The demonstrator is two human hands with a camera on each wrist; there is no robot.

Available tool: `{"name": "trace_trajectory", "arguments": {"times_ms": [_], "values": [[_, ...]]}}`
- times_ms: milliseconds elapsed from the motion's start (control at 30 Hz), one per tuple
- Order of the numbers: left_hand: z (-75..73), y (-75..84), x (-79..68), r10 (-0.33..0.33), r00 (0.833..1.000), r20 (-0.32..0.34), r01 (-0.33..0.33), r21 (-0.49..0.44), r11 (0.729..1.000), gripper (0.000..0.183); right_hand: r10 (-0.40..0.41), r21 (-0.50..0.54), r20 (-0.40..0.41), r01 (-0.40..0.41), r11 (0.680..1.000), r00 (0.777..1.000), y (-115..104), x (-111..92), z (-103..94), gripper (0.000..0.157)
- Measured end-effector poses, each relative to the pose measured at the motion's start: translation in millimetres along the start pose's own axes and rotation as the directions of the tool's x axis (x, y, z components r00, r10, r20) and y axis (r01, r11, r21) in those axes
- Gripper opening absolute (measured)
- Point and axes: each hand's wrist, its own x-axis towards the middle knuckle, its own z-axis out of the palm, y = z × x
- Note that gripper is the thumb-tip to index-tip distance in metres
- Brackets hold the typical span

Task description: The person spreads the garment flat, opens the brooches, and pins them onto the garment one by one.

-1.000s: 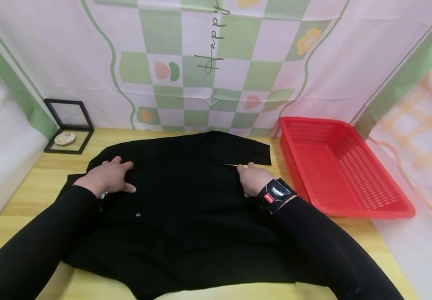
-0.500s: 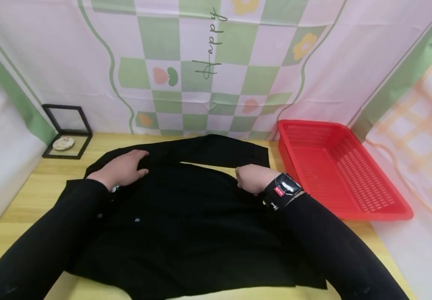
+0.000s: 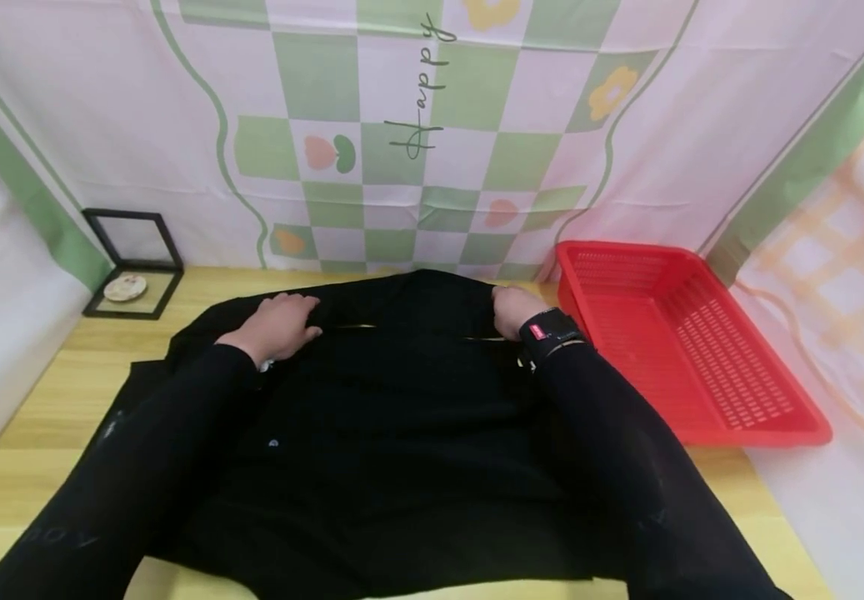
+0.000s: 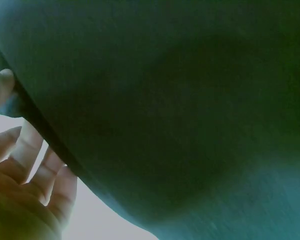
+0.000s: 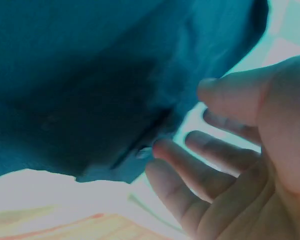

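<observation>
A black button-up shirt [image 3: 402,433] lies spread on the table in the head view, with one sleeve [image 3: 424,296] across its far side. My left hand [image 3: 274,325] rests at the sleeve's left part, thumb apart from the fingers. The left wrist view shows its fingers [image 4: 27,150] at the cloth's edge. At the sleeve's right end is my right hand [image 3: 516,310]. In the right wrist view its fingers [image 5: 190,172] are loosely bent, with fingertips at the edge of the cuff [image 5: 135,150], next to a small button. The thumb stands apart from them.
A red plastic basket [image 3: 709,425] stands at the right, close beside my right forearm. At the back left is a black frame [image 3: 171,242] with a round pale object [image 3: 125,287] on its lower part. A patterned curtain [image 3: 394,108] hangs behind the wooden table [image 3: 34,417].
My left hand has moved right along the sleeve. The right hand, earlier at the shirt's body edge, has moved up to the sleeve end. The gap between sleeve and body widened, then narrowed.
</observation>
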Motion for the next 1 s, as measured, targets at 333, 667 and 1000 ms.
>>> {"name": "trace_trajectory", "arguments": {"times_ms": [333,667,1000], "values": [[5.2,4.0,-7.0,0.129,0.992,0.006,-0.129,-0.051,0.99,0.024,0.074,-0.002,-0.007,-0.074,0.997,0.997,16,20,17.0,0.035],[-0.1,-6.7,-14.3,0.089,0.992,0.085,-0.072,-0.177,0.981,0.028,0.149,0.096,0.136,-0.163,0.982,0.979,23,27,11.6,0.079],[-4.8,-12.0,-24.1,0.061,0.988,0.143,-0.025,-0.24,0.971,0.021,0.047,0.076,0.06,-0.051,0.996,0.997,19,30,7.6,0.032]]}}
